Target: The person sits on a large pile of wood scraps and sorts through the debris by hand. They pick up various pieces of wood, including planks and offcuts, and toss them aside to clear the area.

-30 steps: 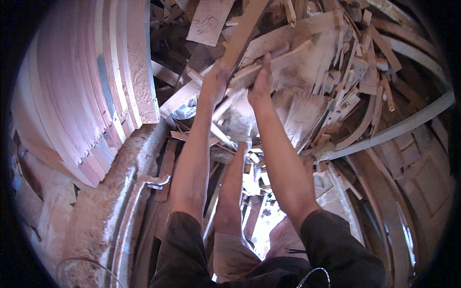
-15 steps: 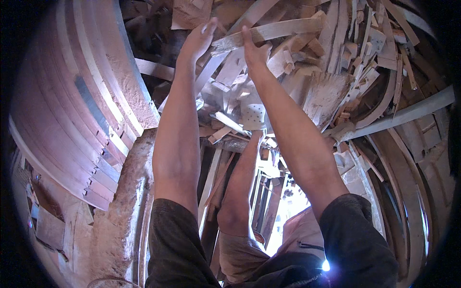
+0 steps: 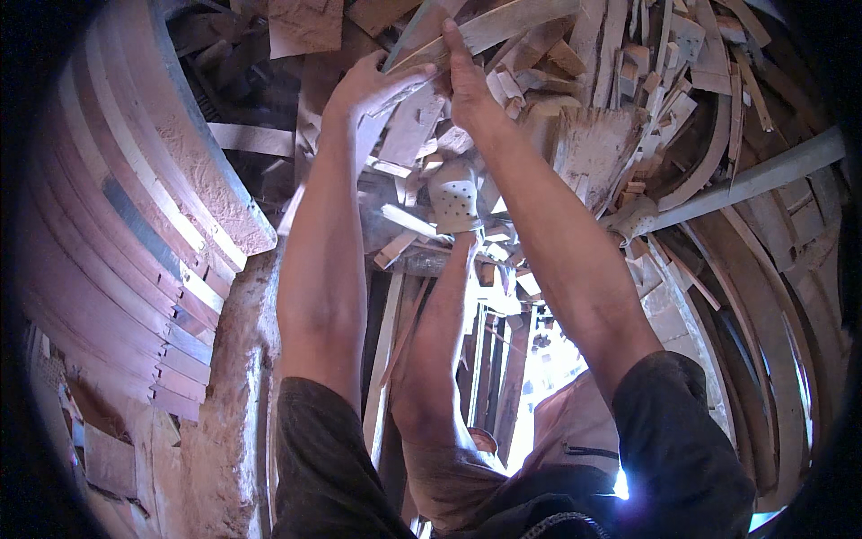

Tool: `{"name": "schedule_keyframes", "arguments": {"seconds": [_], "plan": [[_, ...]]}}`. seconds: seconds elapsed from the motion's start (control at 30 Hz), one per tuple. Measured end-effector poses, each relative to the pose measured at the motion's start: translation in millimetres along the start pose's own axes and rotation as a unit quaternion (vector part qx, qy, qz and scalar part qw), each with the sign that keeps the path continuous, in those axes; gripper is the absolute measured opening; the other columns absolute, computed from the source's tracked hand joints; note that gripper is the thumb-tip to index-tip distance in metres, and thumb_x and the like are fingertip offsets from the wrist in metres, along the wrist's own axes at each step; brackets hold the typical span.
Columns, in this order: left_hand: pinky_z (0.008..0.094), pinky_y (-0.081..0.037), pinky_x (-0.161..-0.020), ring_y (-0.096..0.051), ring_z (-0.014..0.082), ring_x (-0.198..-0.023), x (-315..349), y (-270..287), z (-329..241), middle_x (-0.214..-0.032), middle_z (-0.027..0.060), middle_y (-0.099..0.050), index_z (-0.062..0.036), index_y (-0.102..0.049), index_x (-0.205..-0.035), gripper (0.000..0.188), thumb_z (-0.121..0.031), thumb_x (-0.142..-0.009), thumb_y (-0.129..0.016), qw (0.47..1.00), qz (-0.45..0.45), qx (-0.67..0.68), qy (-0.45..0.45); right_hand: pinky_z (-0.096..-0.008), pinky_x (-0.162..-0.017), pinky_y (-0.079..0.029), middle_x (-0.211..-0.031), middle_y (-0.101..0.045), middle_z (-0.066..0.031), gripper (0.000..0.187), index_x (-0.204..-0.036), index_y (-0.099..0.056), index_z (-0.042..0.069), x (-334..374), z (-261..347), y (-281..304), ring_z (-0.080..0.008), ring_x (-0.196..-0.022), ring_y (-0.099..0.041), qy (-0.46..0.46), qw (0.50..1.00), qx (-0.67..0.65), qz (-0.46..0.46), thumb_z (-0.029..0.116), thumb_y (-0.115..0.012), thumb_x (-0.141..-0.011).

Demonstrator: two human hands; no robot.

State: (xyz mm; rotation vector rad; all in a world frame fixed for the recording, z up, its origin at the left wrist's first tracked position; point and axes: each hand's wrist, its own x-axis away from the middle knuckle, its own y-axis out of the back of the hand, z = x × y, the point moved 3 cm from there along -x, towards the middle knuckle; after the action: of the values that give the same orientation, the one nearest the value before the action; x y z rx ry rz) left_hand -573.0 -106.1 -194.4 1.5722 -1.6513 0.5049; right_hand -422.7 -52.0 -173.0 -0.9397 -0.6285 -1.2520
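A long, slightly curved wooden board (image 3: 521, 25) slants from upper right down toward my hands at the top of the view. My left hand (image 3: 366, 86) is closed round its near end, the thumb laid along the wood. A short way up the board, my right hand (image 3: 469, 88) grips it with the thumb raised against its face. The fingers of both hands are partly hidden by the wood. Beneath and around the board lies a heap of scrap wood pieces (image 3: 416, 126).
Curved, layered wooden panels (image 3: 117, 225) stand at the left. A pale beam (image 3: 745, 184) crosses the right side, near more curved planks (image 3: 759, 305). Below my hands, my foot in a perforated pale clog (image 3: 453, 199) rests among offcuts. Upper left lies a flat board (image 3: 305, 25).
My left hand has gone from raised, extended fingers to closing on the board's near end. The board and both hands sit higher in the view, which has shifted somewhat.
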Motion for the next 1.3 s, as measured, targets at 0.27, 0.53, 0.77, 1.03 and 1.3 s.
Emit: {"name": "schedule_keyframes", "arguments": {"seconds": [0.27, 0.53, 0.77, 1.03, 1.3], "plan": [[0.0330, -0.050, -0.075, -0.065, 0.0226, -0.082, 87, -1, -81, -0.092, 0.0190, -0.065, 0.0055, -0.056, -0.112, 0.077, -0.057, -0.070, -0.072, 0.988, -0.108, -0.106, -0.034, -0.0341, -0.093, -0.041, -0.121, -0.055, -0.0088, 0.095, -0.130, -0.043, 0.001, 48, 28, -3, -0.0204, -0.106, -0.053, -0.020, 0.994, -0.107, 0.009, 0.065, -0.070, -0.065], [0.0306, -0.048, -0.073, -0.060, 0.0176, -0.084, 207, 44, -117, -0.095, 0.0134, -0.062, 0.0039, -0.051, -0.114, 0.063, -0.037, -0.074, -0.076, 0.985, -0.144, 0.096, -0.009, -0.0311, -0.087, -0.045, -0.111, -0.057, -0.0068, 0.069, -0.124, -0.044, 0.003, 150, 82, -71, -0.0170, -0.100, -0.054, 0.060, 0.983, -0.095, 0.145, 0.038, -0.077, -0.074], [0.0294, -0.047, -0.079, -0.058, 0.0169, -0.090, 282, 39, -224, -0.101, 0.0111, -0.060, 0.0024, -0.049, -0.117, 0.060, -0.034, -0.077, -0.075, 0.961, -0.219, 0.143, -0.085, -0.0322, -0.087, -0.046, -0.112, -0.057, -0.0113, 0.082, -0.124, -0.037, -0.001, 229, 171, -83, -0.0218, -0.102, -0.055, 0.129, 0.967, -0.122, 0.183, 0.033, -0.084, -0.066], [0.0299, -0.046, -0.076, -0.058, 0.0170, -0.084, 290, -24, -402, -0.093, 0.0098, -0.062, 0.0007, -0.055, -0.109, 0.054, -0.034, -0.074, -0.076, 0.950, -0.174, 0.105, -0.238, -0.0277, -0.082, -0.048, -0.104, -0.062, -0.0075, 0.057, -0.115, -0.054, 0.000, 320, 345, 30, -0.0162, -0.094, -0.060, 0.299, 0.922, 0.104, 0.223, 0.030, -0.078, -0.073], [0.0361, -0.046, -0.084, -0.061, 0.0286, -0.097, 294, -165, -568, -0.103, 0.0175, -0.063, -0.0001, -0.050, -0.119, 0.073, -0.049, -0.071, -0.073, 0.916, -0.161, 0.129, -0.343, -0.0512, -0.094, -0.043, -0.117, -0.056, -0.0245, 0.068, -0.129, -0.041, 0.002, 365, 486, 201, -0.0307, -0.108, -0.057, 0.211, 0.948, 0.169, 0.170, 0.038, -0.071, -0.078]]}}
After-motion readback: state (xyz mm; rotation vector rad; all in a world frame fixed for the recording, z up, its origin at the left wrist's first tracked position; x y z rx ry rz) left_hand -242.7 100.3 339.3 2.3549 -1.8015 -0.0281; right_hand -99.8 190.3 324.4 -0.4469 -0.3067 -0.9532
